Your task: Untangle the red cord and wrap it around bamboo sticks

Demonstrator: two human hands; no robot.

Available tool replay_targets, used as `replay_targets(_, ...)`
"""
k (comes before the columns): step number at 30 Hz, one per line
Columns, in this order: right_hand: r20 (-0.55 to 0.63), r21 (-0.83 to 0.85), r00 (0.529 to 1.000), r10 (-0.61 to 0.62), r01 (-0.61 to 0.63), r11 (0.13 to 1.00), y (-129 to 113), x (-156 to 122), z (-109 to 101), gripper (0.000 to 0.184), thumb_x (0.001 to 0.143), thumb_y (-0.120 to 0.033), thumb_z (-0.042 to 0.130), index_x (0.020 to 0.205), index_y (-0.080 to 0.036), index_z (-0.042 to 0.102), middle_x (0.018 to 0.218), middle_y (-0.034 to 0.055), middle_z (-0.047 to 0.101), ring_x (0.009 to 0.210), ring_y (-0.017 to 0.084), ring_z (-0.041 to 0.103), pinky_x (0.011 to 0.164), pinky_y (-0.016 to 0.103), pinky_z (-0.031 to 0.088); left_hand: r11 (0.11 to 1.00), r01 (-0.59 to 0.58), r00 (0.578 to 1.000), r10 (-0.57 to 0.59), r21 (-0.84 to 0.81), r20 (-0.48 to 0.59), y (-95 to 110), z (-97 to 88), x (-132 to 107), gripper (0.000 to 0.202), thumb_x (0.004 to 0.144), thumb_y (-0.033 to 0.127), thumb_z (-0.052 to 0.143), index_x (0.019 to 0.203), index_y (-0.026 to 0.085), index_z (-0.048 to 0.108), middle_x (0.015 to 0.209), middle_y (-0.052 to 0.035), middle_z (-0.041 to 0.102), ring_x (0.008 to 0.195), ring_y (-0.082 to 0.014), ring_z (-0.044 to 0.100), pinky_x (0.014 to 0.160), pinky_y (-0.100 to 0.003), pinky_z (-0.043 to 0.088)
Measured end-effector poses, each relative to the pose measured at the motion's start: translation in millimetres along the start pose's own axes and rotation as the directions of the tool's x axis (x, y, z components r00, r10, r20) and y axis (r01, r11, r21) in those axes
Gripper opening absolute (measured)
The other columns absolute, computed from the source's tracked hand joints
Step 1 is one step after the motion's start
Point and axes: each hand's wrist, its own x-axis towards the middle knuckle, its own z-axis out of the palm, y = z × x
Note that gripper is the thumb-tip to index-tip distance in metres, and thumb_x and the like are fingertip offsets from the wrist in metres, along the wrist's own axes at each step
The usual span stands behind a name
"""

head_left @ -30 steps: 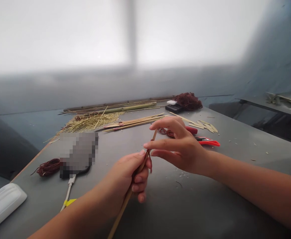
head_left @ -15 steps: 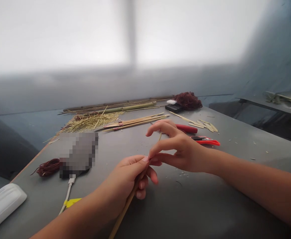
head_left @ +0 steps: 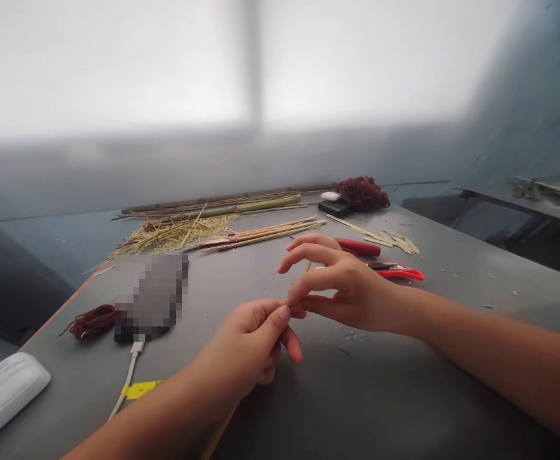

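A thin bamboo stick (head_left: pixel 220 429) slants up from the bottom edge into my left hand (head_left: pixel 256 342), whose thumb and fingers are closed around it. My right hand (head_left: pixel 344 281) meets the left thumb, with thumb and fingertips pinched together and other fingers raised and curved. Whatever lies in that pinch is too small and covered to make out. The stick's pale far end shows faintly behind the right fingers. Several similar bamboo sticks (head_left: pixel 270 232) with dark red thread bindings lie beyond my hands.
To the right lie a red-handled tool (head_left: pixel 364 247), a red utility knife (head_left: pixel 402 273) and bamboo slivers (head_left: pixel 395 241). Behind are shavings (head_left: pixel 184 231), a bamboo pole (head_left: pixel 261 206) and a cord tangle (head_left: pixel 362 193). Left are a cord bundle (head_left: pixel 93 322), a cabled blurred device (head_left: pixel 153 297) and a white case (head_left: pixel 14 390).
My left hand has rolled over slightly, its thumb now bent and its curled fingers more hidden. The stick's lower end has swung a little left. My right hand stays almost in place.
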Motion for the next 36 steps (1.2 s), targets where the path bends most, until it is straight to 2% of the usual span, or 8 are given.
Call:
replay_targets(4,0.000,-0.014,1.000,-0.005,0.005,1.000,2.1,-1.3,2.0,0.014,0.091,-0.021,0.068,0.079,-0.025,0.075,0.108,0.0063,0.066,0.120,0.025,0.050,0.104,0.045,0.041,0.993,-0.021,0.999,0.024,0.116,-0.026,-3.1,-0.7,1.4,0.040,0.091,0.049,0.052,0.107,0.013,0.063,0.054,0.0066,0.053,0.038,-0.0059,0.021,0.041,-0.022,0.019)
replay_targets(7,0.000,-0.030,1.000,-0.014,0.014,0.999,2.3,-1.3,2.1,0.014,0.091,-0.020,0.067,0.080,-0.025,0.075,0.106,0.0057,0.067,0.118,0.025,0.051,0.104,0.044,0.041,0.987,-0.049,0.997,0.056,0.151,-0.044,-6.0,-0.4,1.5,0.043,0.091,0.054,0.052,0.106,0.015,0.063,0.053,0.0076,0.051,0.038,-0.0061,0.022,0.040,-0.022,0.018)
replay_targets(10,-0.011,-0.021,1.000,-0.017,0.017,1.000,1.2,-0.4,1.0,0.013,0.091,-0.019,0.067,0.081,-0.023,0.074,0.104,0.0057,0.067,0.116,0.024,0.053,0.103,0.043,0.042,0.982,-0.083,0.995,0.092,0.169,-0.044,-8.4,-0.2,1.0,0.048,0.088,0.062,0.051,0.095,0.016,0.063,0.053,0.0075,0.048,0.039,-0.0058,0.024,0.040,-0.022,0.019)
replay_targets(13,-0.028,-0.022,0.999,-0.029,0.028,0.999,0.4,0.3,0.3,0.014,0.091,-0.019,0.067,0.079,-0.022,0.073,0.102,0.0060,0.067,0.115,0.024,0.053,0.101,0.043,0.043,0.969,-0.116,0.992,0.124,0.219,-0.025,-9.3,-0.8,0.7,0.048,0.089,0.062,0.050,0.085,0.016,0.062,0.055,0.0069,0.047,0.041,-0.0055,0.027,0.040,-0.021,0.022)
replay_targets(19,-0.047,-0.024,0.998,-0.042,0.041,0.999,2.4,0.1,1.5,0.014,0.092,-0.019,0.067,0.080,-0.023,0.074,0.101,0.0061,0.067,0.113,0.024,0.053,0.101,0.045,0.042,0.971,-0.126,0.990,0.135,0.203,-0.029,-10.3,-0.8,1.7,0.045,0.092,0.057,0.048,0.107,0.015,0.060,0.054,0.0091,0.046,0.038,-0.0056,0.025,0.038,-0.020,0.021)
replay_targets(25,-0.032,-0.018,0.999,-0.036,0.036,0.999,2.5,0.3,2.6,0.015,0.093,-0.020,0.065,0.081,-0.022,0.073,0.100,0.0056,0.068,0.111,0.023,0.054,0.101,0.044,0.042,0.991,-0.097,0.993,0.102,0.095,-0.054,-10.7,2.7,1.1,0.050,0.086,0.064,0.053,0.101,0.017,0.058,0.052,0.0119,0.036,0.042,-0.0061,0.021,0.037,-0.018,0.024)
replay_targets(30,-0.050,-0.026,0.998,-0.046,0.044,0.999,2.0,0.5,2.3,0.014,0.093,-0.021,0.066,0.081,-0.022,0.073,0.099,0.0052,0.068,0.111,0.022,0.054,0.100,0.042,0.042,0.994,-0.075,0.995,0.080,0.083,-0.055,-12.1,3.8,2.8,0.049,0.082,0.068,0.055,0.092,0.020,0.055,0.049,0.0130,0.030,0.042,-0.0060,0.015,0.036,-0.017,0.020)
replay_targets(36,-0.054,-0.024,0.997,-0.049,0.048,0.999,4.0,-1.6,8.0,0.015,0.093,-0.021,0.067,0.080,-0.023,0.073,0.100,0.0050,0.068,0.111,0.022,0.055,0.100,0.041,0.041,0.957,-0.127,0.988,0.146,0.261,-0.055,-12.3,0.1,1.4,0.042,0.090,0.061,0.047,0.093,0.020,0.058,0.055,0.0104,0.033,0.042,-0.0070,0.022,0.038,-0.018,0.023)
